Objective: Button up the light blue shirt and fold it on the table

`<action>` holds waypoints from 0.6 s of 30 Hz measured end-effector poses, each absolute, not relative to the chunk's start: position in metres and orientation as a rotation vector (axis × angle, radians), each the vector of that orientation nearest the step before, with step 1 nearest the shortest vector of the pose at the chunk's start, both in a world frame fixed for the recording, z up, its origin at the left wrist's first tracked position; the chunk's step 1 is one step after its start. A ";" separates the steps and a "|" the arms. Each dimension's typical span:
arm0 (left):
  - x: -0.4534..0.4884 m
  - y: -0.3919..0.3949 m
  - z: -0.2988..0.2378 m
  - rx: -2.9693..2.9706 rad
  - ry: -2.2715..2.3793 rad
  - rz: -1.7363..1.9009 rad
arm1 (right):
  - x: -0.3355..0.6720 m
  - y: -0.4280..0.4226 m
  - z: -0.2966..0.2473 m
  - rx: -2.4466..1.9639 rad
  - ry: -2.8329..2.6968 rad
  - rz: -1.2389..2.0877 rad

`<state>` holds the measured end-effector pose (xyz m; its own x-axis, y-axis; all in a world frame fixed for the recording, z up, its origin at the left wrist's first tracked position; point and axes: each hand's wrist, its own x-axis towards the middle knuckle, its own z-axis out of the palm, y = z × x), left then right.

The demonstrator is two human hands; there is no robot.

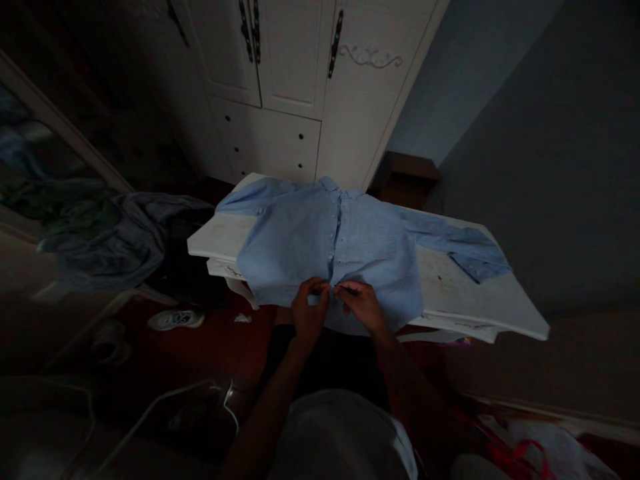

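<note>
A light blue button-up shirt (pixel 290 233) lies spread over a white table (pixel 465 293), its collar toward the far edge and its sleeves stretched to both sides. The upper part of the front placket is parted, with small buttons along it. At the lower placket, my left hand (pixel 311 307) pinches one front edge of the shirt between thumb and fingers. Close beside it, my right hand (pixel 363 305) pinches the other edge. The fingertips of both hands nearly meet, and what exactly lies between them is too small to make out. The shirt's hem hangs over the near table edge.
A white wardrobe (pixel 280 127) with dark handles stands behind the table. Clothes (pixel 120 233) are heaped at the left. A shoe (pixel 176 319) lies on the red floor, and a white cable (pixel 165 397) runs at lower left. A brown wooden box (pixel 410 175) sits by the wall.
</note>
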<state>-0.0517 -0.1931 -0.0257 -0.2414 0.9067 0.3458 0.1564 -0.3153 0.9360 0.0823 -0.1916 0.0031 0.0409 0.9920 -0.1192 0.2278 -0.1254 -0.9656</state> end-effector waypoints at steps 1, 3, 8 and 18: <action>-0.052 -0.192 -0.025 1.364 1.304 1.599 | 0.083 -0.192 0.004 -1.487 -1.304 1.160; -0.052 -0.190 -0.024 1.234 1.298 1.576 | 0.084 -0.193 0.004 -1.487 -1.307 1.172; -0.050 -0.193 -0.026 0.977 1.317 1.531 | 0.086 -0.194 0.001 -1.472 -1.297 1.225; -0.066 -0.197 -0.053 1.034 1.306 1.229 | 0.099 -0.210 0.003 -1.611 -1.527 0.906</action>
<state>-0.0655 -0.1966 -0.0531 -0.1097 0.9872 -0.1157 -0.0550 0.1102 0.9924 0.0990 -0.2095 0.0028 0.0477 0.9988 -0.0097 0.4871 -0.0318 -0.8728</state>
